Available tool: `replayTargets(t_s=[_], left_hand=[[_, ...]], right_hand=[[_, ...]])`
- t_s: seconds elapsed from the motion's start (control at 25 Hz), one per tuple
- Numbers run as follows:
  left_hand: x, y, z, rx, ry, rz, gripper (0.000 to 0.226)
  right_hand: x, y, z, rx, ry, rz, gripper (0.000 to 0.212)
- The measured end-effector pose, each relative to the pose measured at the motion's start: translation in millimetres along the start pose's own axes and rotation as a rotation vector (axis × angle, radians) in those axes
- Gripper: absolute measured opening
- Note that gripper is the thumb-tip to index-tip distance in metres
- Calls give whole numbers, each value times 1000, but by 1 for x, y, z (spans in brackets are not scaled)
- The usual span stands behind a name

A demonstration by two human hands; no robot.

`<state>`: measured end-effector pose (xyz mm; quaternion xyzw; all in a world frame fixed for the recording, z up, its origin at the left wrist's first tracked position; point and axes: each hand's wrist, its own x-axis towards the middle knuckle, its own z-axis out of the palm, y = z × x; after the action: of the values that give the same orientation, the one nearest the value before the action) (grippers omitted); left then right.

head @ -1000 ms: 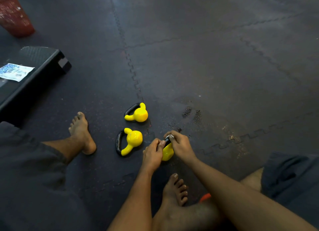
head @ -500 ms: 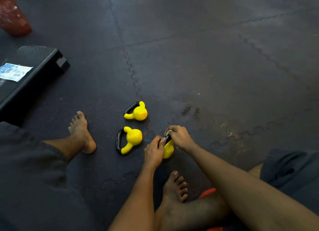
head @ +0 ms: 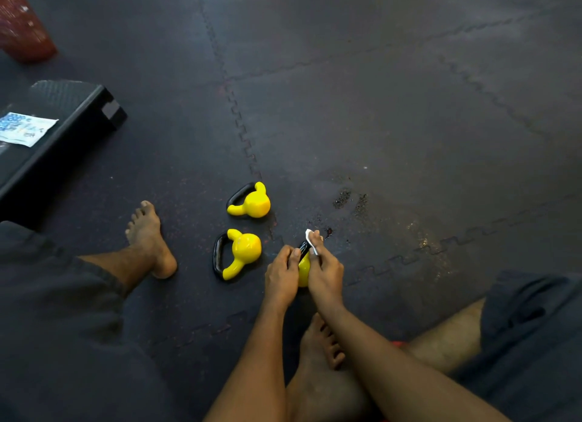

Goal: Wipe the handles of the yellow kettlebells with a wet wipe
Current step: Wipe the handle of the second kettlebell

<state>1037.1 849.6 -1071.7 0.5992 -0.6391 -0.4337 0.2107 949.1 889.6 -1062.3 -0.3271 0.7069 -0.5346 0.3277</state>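
Note:
Three small yellow kettlebells with black handles are on the dark floor mat. One kettlebell (head: 252, 202) lies on its side farther away, a second kettlebell (head: 241, 251) lies just in front of it. The third kettlebell (head: 304, 272) is mostly hidden between my hands. My left hand (head: 282, 276) grips its body and handle (head: 304, 248). My right hand (head: 324, 272) holds a white wet wipe (head: 311, 240) pressed against the top of that black handle.
A black step platform (head: 63, 131) at the left carries a blue-and-white wipe packet (head: 23, 128). A red mesh bin (head: 22, 28) stands in the far left corner. My bare feet (head: 151, 242) and legs rest on the mat (head: 409, 122), one foot (head: 321, 343) under my forearms.
My right hand has slid along the handle, and the white wipe now shows beyond my fingertips. The left hand keeps its hold on the kettlebell.

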Motion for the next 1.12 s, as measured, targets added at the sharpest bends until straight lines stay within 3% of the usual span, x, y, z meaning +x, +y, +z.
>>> replayTargets(t_s=[0.6, 0.8, 1.0, 1.12], left_hand=[[1, -4, 1, -71, 35, -20, 30], [2, -1, 0, -41, 57, -21, 31], [5, 5, -9, -53, 38, -28, 29], [1, 10, -13, -18, 30, -21, 33]], right_hand=[[6, -3, -6, -59, 14, 100, 38], [24, 3, -5, -11, 173, 254, 31], [21, 14, 5, 5, 39, 221, 37], [33, 16, 10, 101, 46, 384, 33]])
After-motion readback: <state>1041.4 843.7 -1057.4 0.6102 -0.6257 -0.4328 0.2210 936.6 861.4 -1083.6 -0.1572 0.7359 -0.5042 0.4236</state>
